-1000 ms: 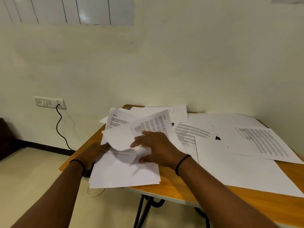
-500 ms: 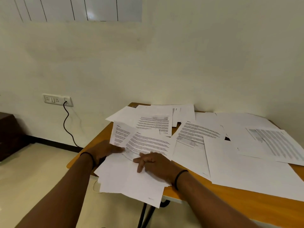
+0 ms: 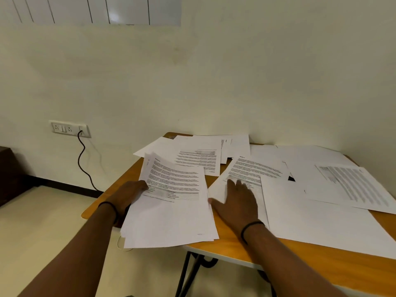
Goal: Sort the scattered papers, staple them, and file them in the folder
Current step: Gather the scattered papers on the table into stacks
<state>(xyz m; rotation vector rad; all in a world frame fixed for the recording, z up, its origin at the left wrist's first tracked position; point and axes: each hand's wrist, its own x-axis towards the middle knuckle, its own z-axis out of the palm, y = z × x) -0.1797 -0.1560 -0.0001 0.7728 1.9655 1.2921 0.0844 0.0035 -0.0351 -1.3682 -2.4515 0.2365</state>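
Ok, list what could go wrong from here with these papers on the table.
1. The gathered stack overhangs the near edge of the table, with only the left hand gripping its side; sheets could slide off to the floor.
2. The right hand lies flat, fingers on a printed sheet that overlaps others; dragging it may pull neighbours along and mix the order.
3. No stapler or folder shows here, so those steps may stall.

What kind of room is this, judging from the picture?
Probably a plain office or study room: a wooden desk covered with printed papers, a wall socket strip with a cable, and a whiteboard above.
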